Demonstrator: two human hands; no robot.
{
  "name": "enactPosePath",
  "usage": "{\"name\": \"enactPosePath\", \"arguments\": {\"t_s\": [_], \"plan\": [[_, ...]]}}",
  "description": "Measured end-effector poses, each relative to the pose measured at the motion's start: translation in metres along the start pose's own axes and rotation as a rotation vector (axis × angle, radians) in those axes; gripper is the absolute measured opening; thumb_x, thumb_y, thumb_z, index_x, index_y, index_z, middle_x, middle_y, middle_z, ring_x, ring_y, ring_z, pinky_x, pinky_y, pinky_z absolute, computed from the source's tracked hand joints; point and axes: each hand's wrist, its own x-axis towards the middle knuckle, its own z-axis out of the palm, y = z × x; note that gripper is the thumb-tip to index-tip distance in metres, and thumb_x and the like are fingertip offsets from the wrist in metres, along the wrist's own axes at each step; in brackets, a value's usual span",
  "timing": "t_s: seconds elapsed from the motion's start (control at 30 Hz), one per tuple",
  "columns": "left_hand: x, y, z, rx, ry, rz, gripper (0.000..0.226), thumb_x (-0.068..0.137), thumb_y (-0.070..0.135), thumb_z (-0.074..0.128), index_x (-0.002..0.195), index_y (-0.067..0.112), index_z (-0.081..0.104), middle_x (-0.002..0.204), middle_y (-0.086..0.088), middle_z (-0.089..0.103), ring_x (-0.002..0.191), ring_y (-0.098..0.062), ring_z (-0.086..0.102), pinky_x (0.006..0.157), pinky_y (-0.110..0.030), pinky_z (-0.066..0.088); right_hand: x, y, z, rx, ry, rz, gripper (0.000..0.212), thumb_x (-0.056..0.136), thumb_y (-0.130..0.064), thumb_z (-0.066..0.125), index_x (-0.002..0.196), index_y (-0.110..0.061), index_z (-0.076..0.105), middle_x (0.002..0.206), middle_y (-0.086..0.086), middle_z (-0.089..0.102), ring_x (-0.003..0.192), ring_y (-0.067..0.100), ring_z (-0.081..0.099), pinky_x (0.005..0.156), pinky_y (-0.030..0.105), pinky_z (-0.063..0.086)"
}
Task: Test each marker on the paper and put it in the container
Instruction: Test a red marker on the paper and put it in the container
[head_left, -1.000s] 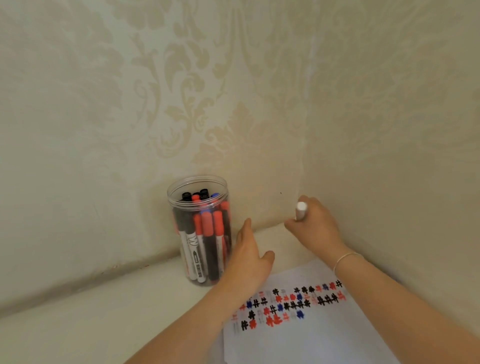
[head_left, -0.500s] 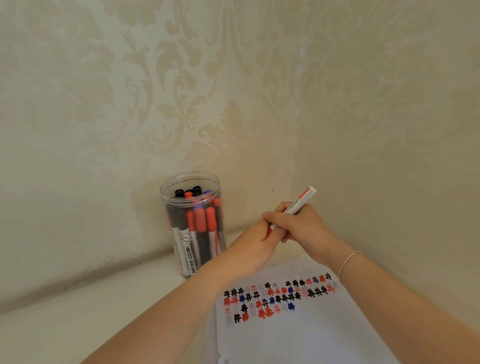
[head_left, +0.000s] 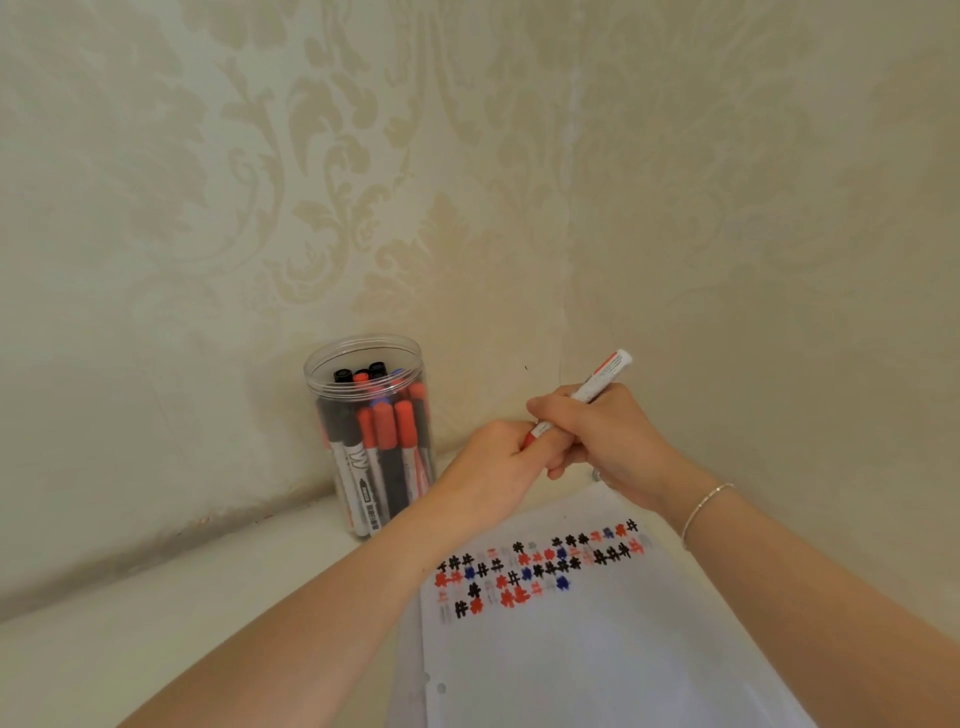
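A white marker (head_left: 602, 376) with a red cap slants up to the right above the table corner. My right hand (head_left: 597, 436) grips its barrel. My left hand (head_left: 498, 467) is curled round its red cap end, which mostly hides the cap. A clear round container (head_left: 371, 431) stands at the left of my hands against the wall, holding several red, black and blue markers upright. The white paper (head_left: 597, 639) lies below my hands, with rows of red, black and blue test marks across its top.
Patterned wallpaper walls (head_left: 260, 208) meet in a corner just behind my hands. The pale tabletop (head_left: 156, 623) runs out to the left of the paper. A thin bracelet (head_left: 704, 506) circles my right wrist.
My right hand lifted the marker from the corner and brought it toward me. My left hand moved from beside the container to grasp the cap end. The view shifted slightly.
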Motion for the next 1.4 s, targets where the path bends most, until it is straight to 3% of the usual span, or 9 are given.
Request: {"name": "enactPosePath", "arguments": {"t_s": [0.17, 0.33, 0.4, 0.5, 0.67, 0.83, 0.97, 1.07, 1.4], "plan": [[-0.009, 0.002, -0.001, -0.082, -0.086, -0.083, 0.046, 0.085, 0.058, 0.052, 0.058, 0.021, 0.054, 0.047, 0.005, 0.027, 0.042, -0.010, 0.022, 0.047, -0.025, 0.021, -0.012, -0.009, -0.002, -0.046, -0.040, -0.032, 0.018, 0.086, -0.001, 0.062, 0.069, 0.002, 0.059, 0.058, 0.015, 0.061, 0.047, 0.023, 0.057, 0.047, 0.026, 0.051], [-0.028, -0.007, -0.008, 0.199, -0.049, -0.104, 0.060, 0.070, 0.078, 0.039, 0.083, 0.020, 0.050, 0.066, 0.011, 0.041, 0.060, -0.008, 0.038, 0.059, -0.025, 0.031, -0.024, -0.005, -0.017, 0.062, 0.280, -0.047, 0.019, 0.086, -0.012, 0.066, 0.074, -0.004, 0.054, 0.058, 0.012, 0.065, 0.043, 0.020, 0.059, 0.045, 0.028, 0.052], [-0.039, -0.018, -0.003, 0.188, -0.015, -0.102, 0.053, 0.081, 0.072, 0.032, 0.086, 0.023, 0.054, 0.066, 0.012, 0.047, 0.061, -0.006, 0.044, 0.062, -0.025, 0.035, -0.031, 0.005, -0.023, 0.075, 0.343, -0.004, 0.017, 0.088, -0.016, 0.066, 0.080, -0.004, 0.056, 0.062, 0.012, 0.066, 0.047, 0.020, 0.063, 0.049, 0.031, 0.057], [-0.046, -0.034, 0.012, 0.228, 0.009, -0.088, 0.028, 0.095, 0.047, 0.044, 0.086, 0.027, 0.061, 0.065, 0.011, 0.055, 0.055, -0.004, 0.046, 0.059, -0.026, 0.039, -0.040, 0.024, -0.021, 0.057, 0.260, 0.098, 0.012, 0.084, -0.008, 0.069, 0.085, -0.001, 0.060, 0.075, 0.015, 0.066, 0.063, 0.021, 0.065, 0.062, 0.030, 0.059], [-0.048, -0.048, 0.026, 0.290, -0.032, -0.107, 0.023, 0.087, 0.020, 0.050, 0.080, 0.032, 0.069, 0.047, 0.014, 0.053, 0.044, -0.005, 0.045, 0.051, -0.029, 0.039, -0.052, 0.054, -0.009, 0.006, 0.283, 0.193, 0.032, 0.083, -0.007, 0.067, 0.061, -0.011, 0.044, 0.049, 0.006, 0.054, 0.039, 0.017, 0.048, 0.042, 0.024, 0.038], [-0.048, -0.053, 0.027, 0.338, -0.098, -0.126, 0.032, 0.087, 0.018, 0.049, 0.083, 0.040, 0.071, 0.050, 0.017, 0.056, 0.047, -0.002, 0.048, 0.051, -0.027, 0.038, -0.057, 0.068, -0.002, -0.109, 0.381, 0.241, 0.024, 0.077, 0.000, 0.058, 0.062, -0.011, 0.042, 0.052, 0.012, 0.054, 0.034, 0.015, 0.044, 0.037, 0.018, 0.035], [-0.050, -0.054, 0.026, 0.361, -0.124, -0.121, 0.034, 0.087, 0.019, 0.048, 0.087, 0.046, 0.069, 0.056, 0.019, 0.060, 0.054, -0.001, 0.053, 0.053, -0.028, 0.043, -0.056, 0.076, 0.002, -0.290, 0.493, 0.200, 0.027, 0.073, -0.004, 0.058, 0.059, -0.014, 0.037, 0.058, 0.007, 0.042, 0.049, 0.012, 0.035, 0.039, 0.015, 0.029], [-0.050, -0.052, 0.025, 0.375, -0.158, -0.110, 0.039, 0.087, 0.018, 0.047, 0.093, 0.049, 0.069, 0.060, 0.022, 0.060, 0.056, 0.008, 0.052, 0.053, -0.021, 0.035, -0.055, 0.080, 0.002, -0.325, 0.491, 0.179, 0.019, 0.072, -0.005, 0.059, 0.065, -0.010, 0.042, 0.061, 0.008, 0.041, 0.056, 0.015, 0.035, 0.039, 0.017, 0.028], [-0.048, -0.056, 0.025, 0.399, -0.176, -0.107, 0.042, 0.085, 0.018, 0.046, 0.094, 0.052, 0.068, 0.062, 0.025, 0.062, 0.056, -0.004, 0.053, 0.053, -0.025, 0.039, -0.052, 0.086, 0.003, -0.378, 0.463, 0.118, 0.023, 0.072, -0.002, 0.059, 0.063, -0.010, 0.039, 0.054, 0.003, 0.036, 0.049, 0.014, 0.031, 0.037, 0.016, 0.026]]}}
